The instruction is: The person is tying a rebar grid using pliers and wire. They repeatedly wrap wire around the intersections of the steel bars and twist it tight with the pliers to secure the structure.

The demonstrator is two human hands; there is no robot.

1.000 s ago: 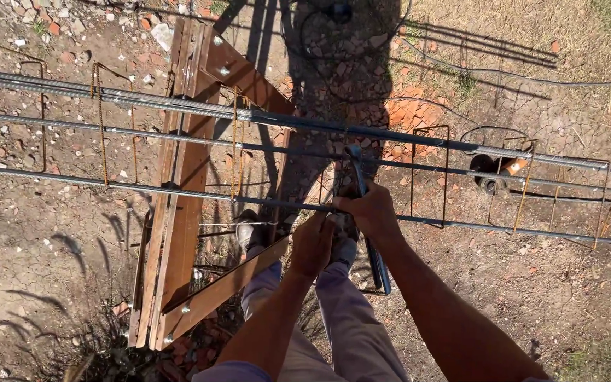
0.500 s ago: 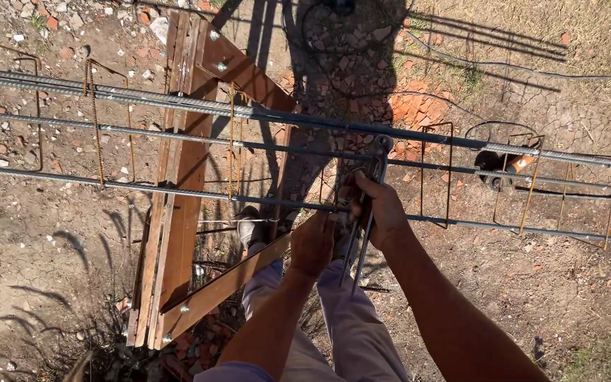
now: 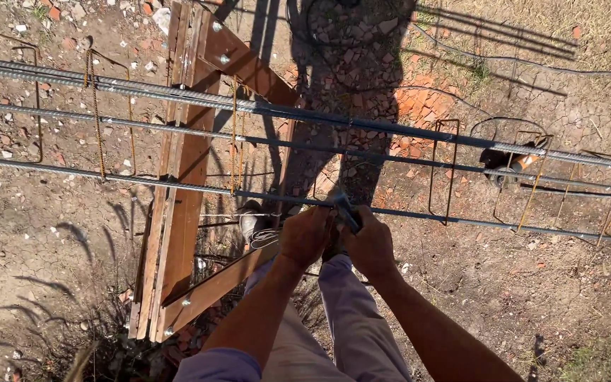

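Note:
A long rebar cage (image 3: 178, 99) lies across a wooden trestle (image 3: 182, 212), with rusty wire stirrups (image 3: 95, 113) around its bars. My left hand (image 3: 305, 237) is closed against the nearest bar (image 3: 143, 184), at a stirrup joint. Touching it on the right, my right hand (image 3: 370, 246) grips dark metal pincers (image 3: 344, 209), whose head sits at that same bar. The handles are hidden inside my fist.
My legs in light trousers and one shoe (image 3: 249, 221) stand under the cage beside the trestle. The ground is dry earth with broken brick (image 3: 419, 106). A dark roll of wire (image 3: 495, 160) lies at the right, and a cable (image 3: 518, 65) runs along the far ground.
The pincers swung from pointing up past the middle bar down to the near bar. My right hand dropped and closed in beside my left. The view shifted slightly.

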